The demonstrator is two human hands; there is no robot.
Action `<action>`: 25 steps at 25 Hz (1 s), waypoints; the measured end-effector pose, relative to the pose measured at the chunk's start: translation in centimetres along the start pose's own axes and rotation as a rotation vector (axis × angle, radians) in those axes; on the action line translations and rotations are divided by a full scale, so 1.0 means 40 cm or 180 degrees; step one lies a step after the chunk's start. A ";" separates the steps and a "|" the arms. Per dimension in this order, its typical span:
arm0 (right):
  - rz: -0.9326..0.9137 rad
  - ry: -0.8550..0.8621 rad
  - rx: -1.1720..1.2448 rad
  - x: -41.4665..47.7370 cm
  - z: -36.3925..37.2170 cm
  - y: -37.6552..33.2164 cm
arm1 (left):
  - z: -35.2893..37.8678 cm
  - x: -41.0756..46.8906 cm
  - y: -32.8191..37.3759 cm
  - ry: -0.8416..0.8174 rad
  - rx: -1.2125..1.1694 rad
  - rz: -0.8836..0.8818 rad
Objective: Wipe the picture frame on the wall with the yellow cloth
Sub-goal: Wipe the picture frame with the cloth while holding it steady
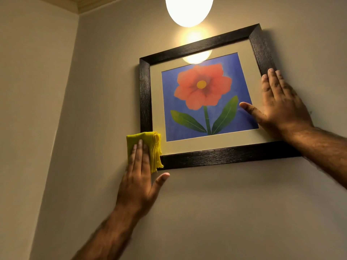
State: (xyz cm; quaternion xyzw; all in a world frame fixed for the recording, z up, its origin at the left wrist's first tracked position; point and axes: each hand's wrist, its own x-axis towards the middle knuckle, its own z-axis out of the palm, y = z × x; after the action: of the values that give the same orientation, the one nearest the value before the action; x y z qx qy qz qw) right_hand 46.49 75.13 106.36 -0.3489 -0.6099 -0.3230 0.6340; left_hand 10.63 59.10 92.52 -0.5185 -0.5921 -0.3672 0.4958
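Observation:
A dark wooden picture frame (225,156) hangs tilted on the beige wall, holding a print of a red flower on blue behind glass. A folded yellow cloth (148,145) covers the frame's lower left corner. My left hand (139,181) lies flat on the cloth, fingers straight, pressing it against that corner, thumb spread out below the frame. My right hand (279,104) rests flat and spread on the frame's right side, its thumb on the glass and its fingers over the right rail.
A glowing round lamp (189,10) hangs just above the frame and reflects in the glass. A room corner (75,72) runs down the wall to the left, under a ceiling moulding. Bare wall lies below the frame.

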 end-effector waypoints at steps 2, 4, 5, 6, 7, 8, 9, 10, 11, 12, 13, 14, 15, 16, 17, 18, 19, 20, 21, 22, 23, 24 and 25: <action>-0.0019 -0.0003 -0.0001 -0.002 0.003 -0.001 | -0.017 0.054 -0.006 0.0070 -0.0009 0.0025; 0.0005 0.0069 -0.0020 0.004 0.009 0.006 | -0.043 0.170 -0.002 0.0138 -0.0214 -0.0012; -0.0015 0.0062 -0.0019 0.002 0.011 0.011 | -0.060 0.239 0.002 0.0140 -0.0337 -0.0079; -0.0048 0.0079 0.0002 0.003 0.013 0.010 | -0.081 0.313 0.002 0.0147 -0.0445 -0.0173; -0.0056 0.0101 0.0003 0.002 0.013 0.010 | -0.098 0.386 0.004 0.0139 -0.0521 -0.0244; -0.0051 0.0140 -0.0011 0.004 0.016 0.010 | -0.116 0.454 0.003 0.0113 -0.0551 -0.0279; -0.0033 0.0173 -0.0031 0.007 0.020 0.010 | -0.131 0.512 0.000 0.0088 -0.0543 -0.0293; -0.0025 0.0178 -0.0043 0.009 0.021 0.010 | -0.137 0.551 -0.005 0.0086 -0.0500 -0.0298; -0.0025 0.0165 -0.0043 0.010 0.019 0.008 | -0.140 0.575 -0.010 0.0108 -0.0424 -0.0294; -0.0039 0.0150 -0.0055 0.009 0.018 0.008 | -0.136 0.586 -0.013 0.0142 -0.0356 -0.0298; -0.0051 0.0145 -0.0072 0.008 0.017 0.007 | -0.130 0.586 -0.014 0.0185 -0.0325 -0.0308; -0.0053 0.0145 -0.0087 0.007 0.016 0.006 | -0.125 0.576 -0.011 0.0217 -0.0337 -0.0308; -0.0048 0.0148 -0.0097 0.006 0.016 0.007 | -0.117 0.555 -0.005 0.0240 -0.0354 -0.0302; -0.0045 0.0149 -0.0096 0.006 0.015 0.008 | -0.106 0.522 0.002 0.0265 -0.0354 -0.0288; -0.0046 0.0143 -0.0088 0.006 0.014 0.008 | -0.093 0.476 0.007 0.0291 -0.0341 -0.0265; -0.0051 0.0136 -0.0084 0.006 0.014 0.007 | -0.080 0.419 0.010 0.0334 -0.0336 -0.0225; -0.0049 0.0138 -0.0090 0.006 0.014 0.007 | -0.067 0.354 0.013 0.0369 -0.0342 -0.0171; -0.0042 0.0140 -0.0093 0.005 0.014 0.006 | -0.053 0.282 0.015 0.0376 -0.0349 -0.0127; -0.0047 0.0146 -0.0087 0.005 0.013 0.006 | -0.041 0.215 0.019 0.0350 -0.0327 -0.0100; -0.0049 0.0142 -0.0071 0.004 0.012 0.006 | -0.032 0.158 0.025 0.0302 -0.0288 -0.0089; -0.0052 0.0147 -0.0058 0.004 0.010 0.007 | -0.031 0.124 0.031 0.0245 -0.0282 -0.0096; -0.0058 0.0149 -0.0046 0.004 0.010 0.007 | -0.043 0.111 0.034 0.0218 -0.0320 -0.0136; -0.0068 0.0151 -0.0034 0.004 0.011 0.006 | -0.066 0.116 0.033 0.0274 -0.0434 -0.0190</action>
State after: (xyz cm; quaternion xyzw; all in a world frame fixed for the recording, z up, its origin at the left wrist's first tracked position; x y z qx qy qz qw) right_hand 46.46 75.61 106.53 -0.3380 -0.5967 -0.3411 0.6430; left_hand 12.61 58.00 97.54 -0.5169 -0.5590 -0.4432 0.4732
